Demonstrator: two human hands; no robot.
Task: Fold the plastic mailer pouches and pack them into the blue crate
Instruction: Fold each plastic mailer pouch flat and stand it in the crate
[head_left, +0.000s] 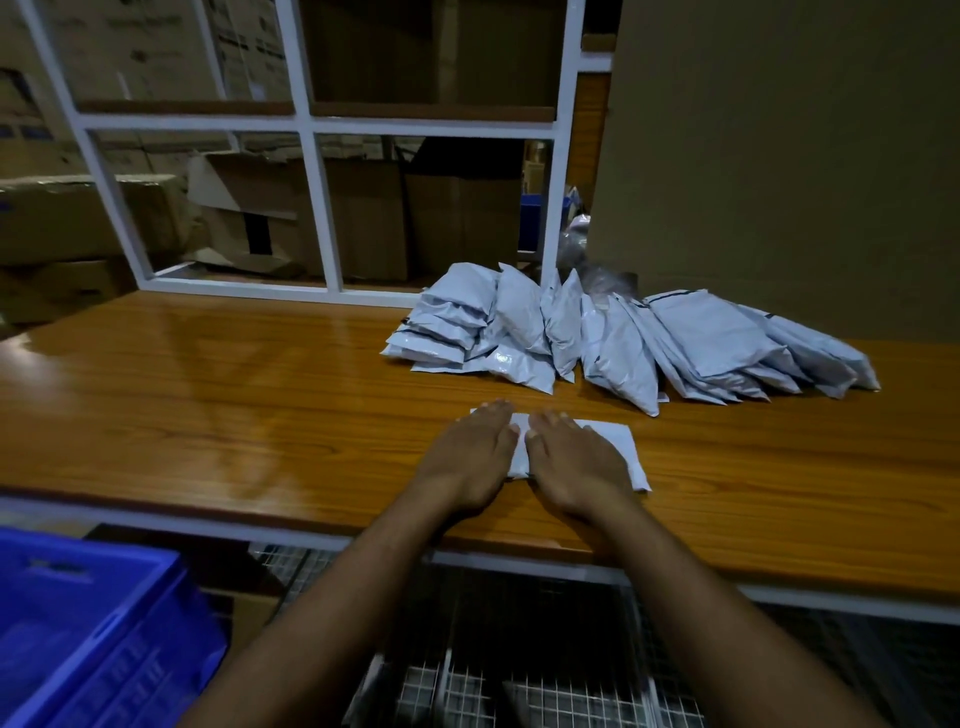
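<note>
A mailer pouch (613, 452) lies flat on the table (208, 395) near its front edge, with the left hand (470, 457) and the right hand (576, 462) resting side by side on top of it, palms down and fingers straight. Behind it and to the right, a pile of pouches (623, 332) sits at the back of the table, the right-hand ones leaning against a cardboard sheet (779, 156) (the left-hand ones lie stacked), and left of that sheet a shelf frame (306, 124) stands along the table's rear edge with cardboard boxes (291, 218) behind it. The crate (88, 629) sits below the table's front edge, to the left of the arms.
</note>
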